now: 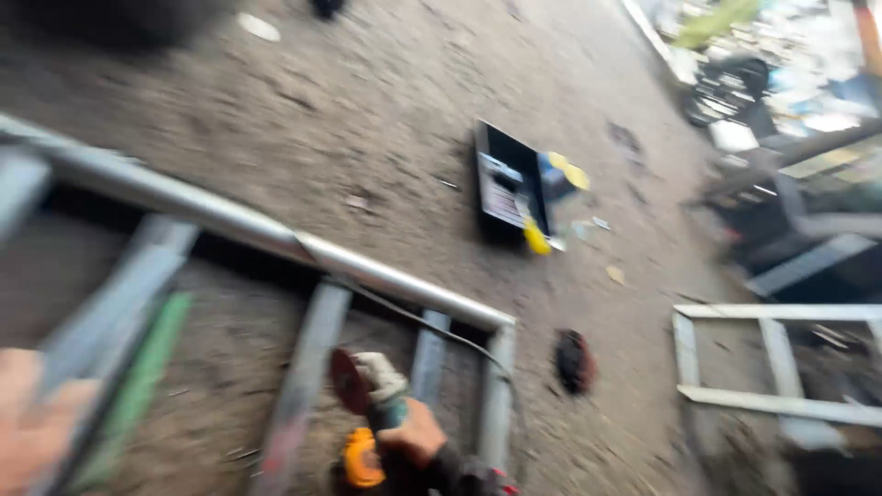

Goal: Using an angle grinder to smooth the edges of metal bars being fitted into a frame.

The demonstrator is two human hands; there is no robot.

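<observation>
Angle grinder held at a grey metal tube frame on a dirt floor.

Right hand (415, 434) is wrapped around the angle grinder (367, 418), its disc beside a frame (404, 285) crossbar. Left hand (32, 427) is blurred at the frame's near edge; its grip cannot be told. Judged best practice: steady the frame, keep the cord (441, 331) clear. Beyond lie a dark disc (573, 360), an open tool case (508, 186) and a white frame (781, 358).
</observation>
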